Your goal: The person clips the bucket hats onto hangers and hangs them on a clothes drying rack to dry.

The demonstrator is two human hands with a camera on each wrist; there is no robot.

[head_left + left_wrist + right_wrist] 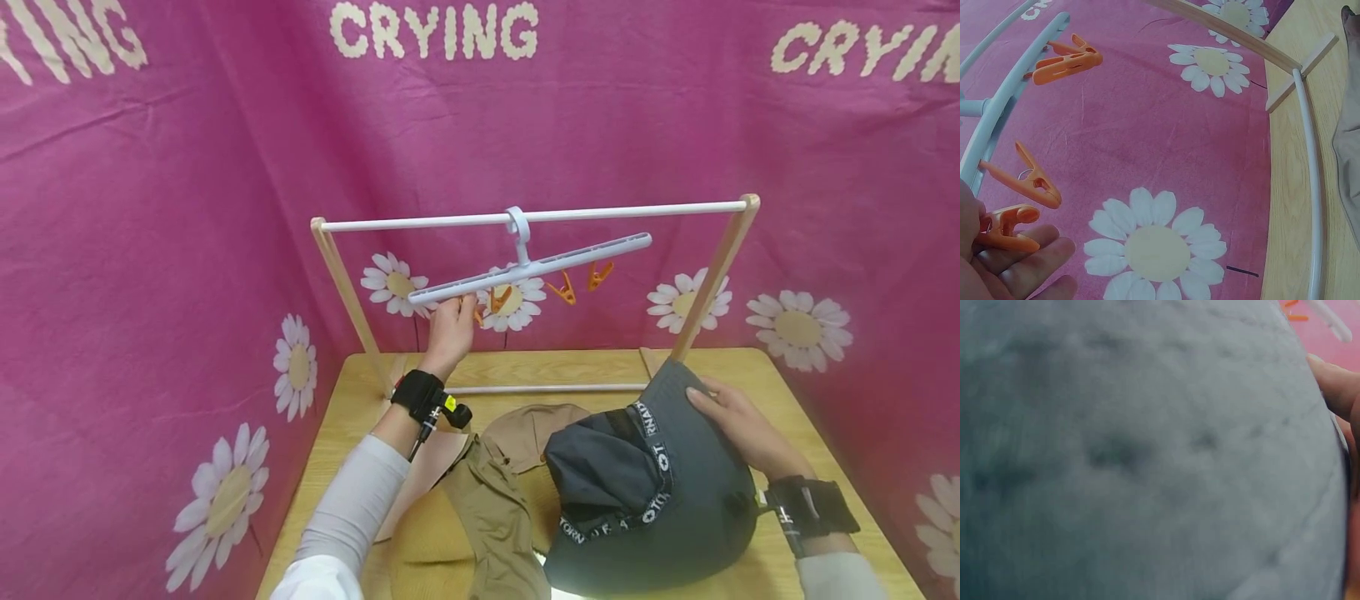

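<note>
I have the left hand (452,333) raised at the low end of a pale hanger (525,269), thumb and fingers pinching an orange clip (1013,241), whose inner end is hidden from me; the remaining fingers lie loosely beneath it. The hanger hooks over the white bar (420,222) of a wooden rack (714,279) near the desk's (348,442) far edge and slants upward to the right, with three more clips hanging along it. My right hand (742,421) grips the brim of a dark hat (697,500), thumb on the upper face. The hat is toward the desk's near right corner, a lettered band running across it; I cannot tell how far it rests on the desk. Tan and mustard cloth (487,508) lies left of it, reaching the near edge. On my right wrist feed, blurred grey fabric fills most of the view
</note>
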